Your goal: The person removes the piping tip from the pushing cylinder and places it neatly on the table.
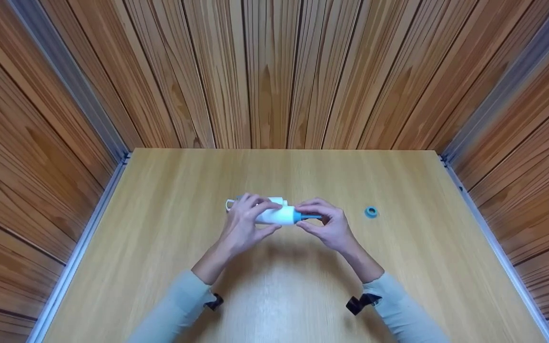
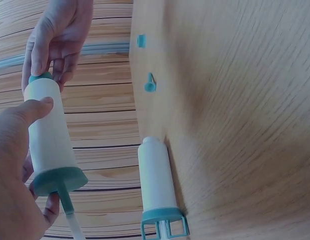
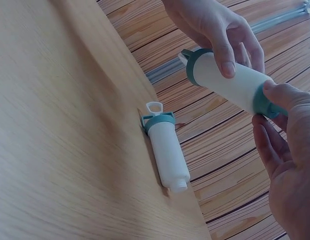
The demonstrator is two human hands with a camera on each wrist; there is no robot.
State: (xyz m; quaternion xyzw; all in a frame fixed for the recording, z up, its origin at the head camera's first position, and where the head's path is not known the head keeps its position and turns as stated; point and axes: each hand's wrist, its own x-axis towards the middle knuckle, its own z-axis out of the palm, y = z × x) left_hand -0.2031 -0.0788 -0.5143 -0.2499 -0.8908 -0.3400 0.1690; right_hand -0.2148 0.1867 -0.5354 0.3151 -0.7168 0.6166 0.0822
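Note:
In the head view my left hand point(image 1: 246, 221) grips the white barrel of an icing syringe point(image 1: 277, 216), held sideways above the table. My right hand point(image 1: 327, 224) pinches the teal collar point(image 1: 297, 216) at its right end, where a slim teal nozzle point(image 1: 310, 216) points right between the fingers. The left wrist view shows a teal flange point(image 2: 57, 179) and a plunger rod point(image 2: 66, 200) at the other end. A second white syringe point(image 3: 167, 150) lies on the table just behind, its threaded tip bare and a white pull ring point(image 3: 154, 107) at its other end.
A small teal ring point(image 1: 371, 212) lies on the table point(image 1: 274, 286) to the right of my right hand. Another teal nozzle point(image 2: 150, 84) lies between that ring and the second syringe in the left wrist view. Wood-panelled walls point(image 1: 269, 71) rise behind and at both sides.

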